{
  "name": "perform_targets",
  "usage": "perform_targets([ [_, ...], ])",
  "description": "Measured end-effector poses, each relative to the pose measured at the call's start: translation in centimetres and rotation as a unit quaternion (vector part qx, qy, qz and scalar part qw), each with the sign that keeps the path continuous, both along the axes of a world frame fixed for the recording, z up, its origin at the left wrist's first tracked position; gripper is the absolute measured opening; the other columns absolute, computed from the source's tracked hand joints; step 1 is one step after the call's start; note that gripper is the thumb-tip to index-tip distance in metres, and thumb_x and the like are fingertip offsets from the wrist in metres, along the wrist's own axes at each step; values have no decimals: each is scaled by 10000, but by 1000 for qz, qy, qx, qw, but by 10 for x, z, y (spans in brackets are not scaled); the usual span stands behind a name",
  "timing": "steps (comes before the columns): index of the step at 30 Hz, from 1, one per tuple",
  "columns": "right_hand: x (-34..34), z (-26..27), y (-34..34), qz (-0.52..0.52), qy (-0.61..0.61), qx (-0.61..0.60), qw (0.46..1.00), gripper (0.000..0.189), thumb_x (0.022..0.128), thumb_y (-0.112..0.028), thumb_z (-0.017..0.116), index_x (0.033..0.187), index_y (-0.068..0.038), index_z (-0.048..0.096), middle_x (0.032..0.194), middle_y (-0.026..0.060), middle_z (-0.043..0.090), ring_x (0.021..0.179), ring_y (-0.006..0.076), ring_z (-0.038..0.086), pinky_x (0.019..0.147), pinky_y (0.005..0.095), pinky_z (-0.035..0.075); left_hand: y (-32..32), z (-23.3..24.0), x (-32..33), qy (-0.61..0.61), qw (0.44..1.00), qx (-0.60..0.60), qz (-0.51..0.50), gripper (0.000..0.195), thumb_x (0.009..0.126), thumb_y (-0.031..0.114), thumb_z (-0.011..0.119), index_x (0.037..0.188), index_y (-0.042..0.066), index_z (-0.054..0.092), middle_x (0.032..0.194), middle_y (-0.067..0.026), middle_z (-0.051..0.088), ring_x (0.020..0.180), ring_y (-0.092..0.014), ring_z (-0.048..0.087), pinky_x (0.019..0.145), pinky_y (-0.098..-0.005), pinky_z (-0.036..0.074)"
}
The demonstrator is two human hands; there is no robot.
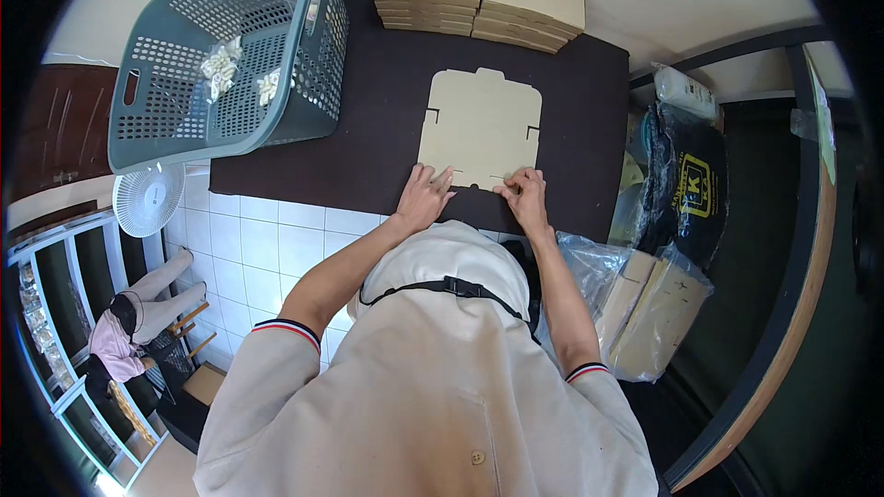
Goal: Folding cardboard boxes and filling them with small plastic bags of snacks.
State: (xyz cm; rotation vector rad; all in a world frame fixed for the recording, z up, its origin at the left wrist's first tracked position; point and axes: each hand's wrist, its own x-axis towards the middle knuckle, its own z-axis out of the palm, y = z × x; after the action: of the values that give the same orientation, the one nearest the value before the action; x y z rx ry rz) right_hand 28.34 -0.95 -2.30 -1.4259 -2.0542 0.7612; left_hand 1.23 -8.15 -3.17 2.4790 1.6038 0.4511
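A flat die-cut cardboard box blank [483,124] lies on the dark tabletop [387,96], with slits at its sides and a tab at its far edge. My left hand [424,195] touches the near left corner of the blank, fingers partly spread. At the near right corner, my right hand [525,195] has its thumb and fingers bent together at the edge; whether they pinch the cardboard is not clear.
Stacked folded cardboard boxes [476,0] stand at the table's back. A grey-green plastic basket [238,148] with small bagged items is at the left. Bagged cardboard blanks [649,317] lie at the right. A white fan [148,200] and a seated person [131,331] are farther left.
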Motion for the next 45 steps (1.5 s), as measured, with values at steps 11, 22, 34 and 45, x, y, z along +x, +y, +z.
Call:
perform_targets([
  [11, -34, 34, 1, 39, -159, 11, 986, 370, 731, -153, 904, 1066, -74, 769, 1078, 106, 669, 1070, 332, 603, 965, 469, 438, 30, 14, -19, -172, 979, -76, 83, 342, 725, 214, 911, 974, 71, 726, 1008, -96, 614, 1080, -309, 556, 956, -444, 391],
  [22, -79, 9, -2, 146, -66, -66, 985, 71, 807, -120, 827, 825, -59, 794, 838, 55, 701, 975, 276, 612, 873, 469, 360, 17, 7, -29, -240, 966, -88, 37, 66, 819, 79, 789, 857, 89, 736, 964, -60, 651, 1015, -282, 572, 921, -413, 382],
  [34, -86, 7, 2, 111, -90, -114, 983, 134, 755, -133, 864, 833, -58, 785, 813, 87, 728, 944, 292, 640, 852, 476, 375, 20, 4, -28, -192, 975, -101, 44, 38, 901, 94, 693, 917, 60, 695, 961, -124, 624, 950, -326, 530, 871, -446, 372],
  [45, -87, 1, 10, 83, -83, -102, 988, 261, 671, -138, 930, 782, -34, 718, 984, 122, 632, 1010, 340, 634, 811, 495, 401, 27, 6, -36, -125, 989, -84, -2, 178, 951, 184, 676, 982, 9, 682, 1574, -184, 513, 1561, -388, 303, 1265, -710, 37],
])
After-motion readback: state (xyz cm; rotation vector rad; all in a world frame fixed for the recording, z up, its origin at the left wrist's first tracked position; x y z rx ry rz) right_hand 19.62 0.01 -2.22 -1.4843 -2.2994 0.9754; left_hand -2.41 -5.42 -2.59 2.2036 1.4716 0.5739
